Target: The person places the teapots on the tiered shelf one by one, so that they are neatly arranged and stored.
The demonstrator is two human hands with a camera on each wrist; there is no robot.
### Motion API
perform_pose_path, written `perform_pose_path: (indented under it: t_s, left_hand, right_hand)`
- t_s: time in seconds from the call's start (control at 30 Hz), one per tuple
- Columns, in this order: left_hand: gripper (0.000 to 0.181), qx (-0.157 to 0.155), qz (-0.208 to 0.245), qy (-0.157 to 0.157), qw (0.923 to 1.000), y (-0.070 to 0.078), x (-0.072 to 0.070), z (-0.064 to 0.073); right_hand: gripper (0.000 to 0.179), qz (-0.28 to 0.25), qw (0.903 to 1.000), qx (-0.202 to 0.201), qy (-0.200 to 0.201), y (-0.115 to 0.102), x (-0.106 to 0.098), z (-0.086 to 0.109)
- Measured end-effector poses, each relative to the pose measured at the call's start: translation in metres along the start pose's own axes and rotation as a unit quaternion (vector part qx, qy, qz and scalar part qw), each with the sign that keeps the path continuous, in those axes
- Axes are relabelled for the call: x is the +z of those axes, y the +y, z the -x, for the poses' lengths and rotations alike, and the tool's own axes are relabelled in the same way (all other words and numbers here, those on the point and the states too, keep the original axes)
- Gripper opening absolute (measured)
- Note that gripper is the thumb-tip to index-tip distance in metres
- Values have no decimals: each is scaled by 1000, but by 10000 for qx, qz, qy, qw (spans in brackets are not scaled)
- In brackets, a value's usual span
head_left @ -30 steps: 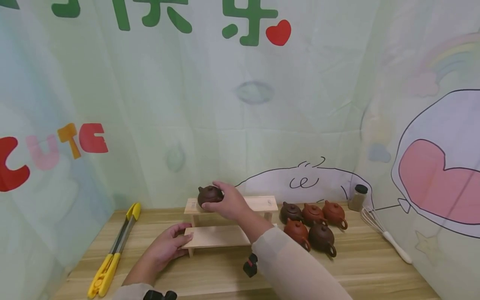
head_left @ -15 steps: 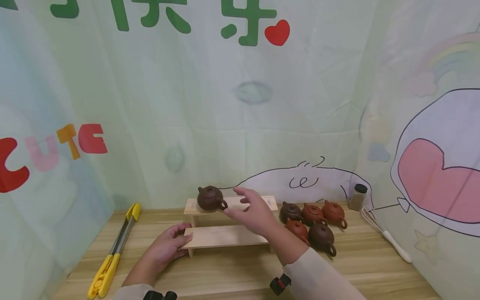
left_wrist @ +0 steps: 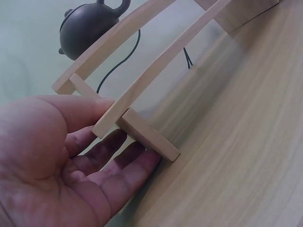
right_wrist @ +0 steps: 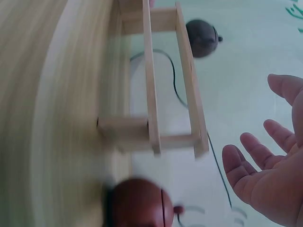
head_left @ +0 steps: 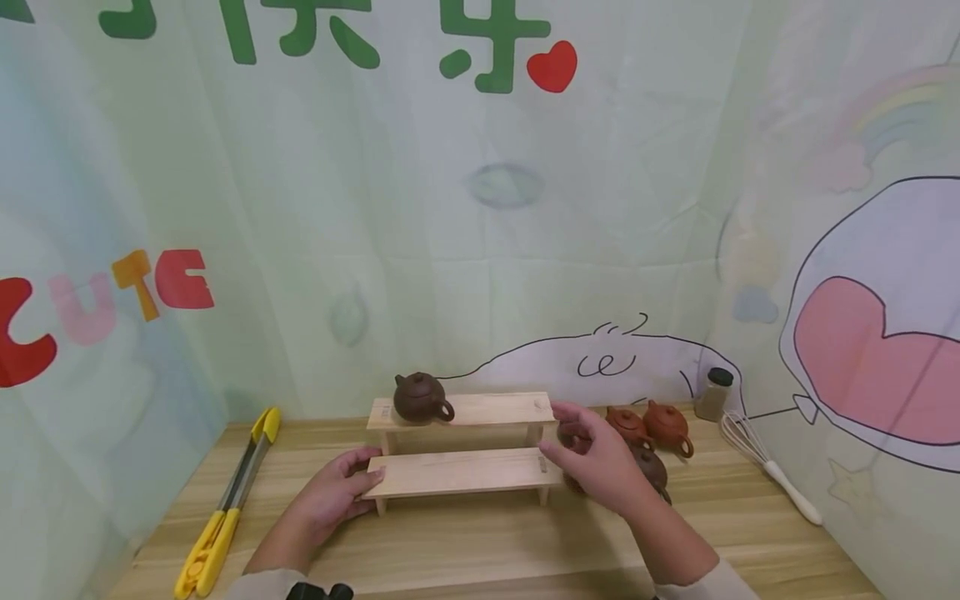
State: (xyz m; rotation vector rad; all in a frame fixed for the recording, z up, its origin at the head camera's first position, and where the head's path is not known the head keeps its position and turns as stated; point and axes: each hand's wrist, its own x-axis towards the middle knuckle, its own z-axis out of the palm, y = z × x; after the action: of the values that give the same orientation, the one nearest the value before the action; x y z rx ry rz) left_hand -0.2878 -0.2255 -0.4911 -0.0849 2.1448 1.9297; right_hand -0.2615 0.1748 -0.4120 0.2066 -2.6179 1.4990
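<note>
A dark brown teapot point(head_left: 417, 397) sits at the left end of the upper tier of a two-tier wooden display stand point(head_left: 461, 471). My left hand point(head_left: 333, 492) grips the lower tier's left end, thumb on the board and fingers around the leg, as the left wrist view shows. Just past the stand's right end is my right hand point(head_left: 600, 458), fingers spread and holding nothing. It hides part of the teapot group in the head view: a red-brown teapot point(head_left: 667, 429), another red-brown teapot point(head_left: 627, 425) and a dark teapot point(head_left: 651, 472) show beside it.
Yellow-handled tongs point(head_left: 228, 504) lie on the table at the left. To the right are a black-lidded jar point(head_left: 714, 394) and a whisk point(head_left: 772, 471) with a white handle. A printed cloth point(head_left: 420, 208) hangs behind the table.
My right hand has let go of the dark teapot on the upper tier and moved right, towards the other teapots. My left hand has stayed on the stand.
</note>
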Motion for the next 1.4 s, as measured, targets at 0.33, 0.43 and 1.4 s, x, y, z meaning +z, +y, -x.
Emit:
perform_pose_path:
  t_s: [0.33, 0.43, 1.4]
  left_hand:
    - [58, 56, 49, -52, 10000, 1, 2, 0]
    - [58, 63, 48, -57, 10000, 1, 2, -1]
    - [59, 51, 21, -73, 10000, -3, -2, 0]
  right_hand:
    - [61, 274, 9985, 303, 374, 47, -59, 10]
    - [62, 514, 9965, 421, 499, 60, -73, 10]
    - [77, 841, 9905, 1080, -106, 130, -88, 4]
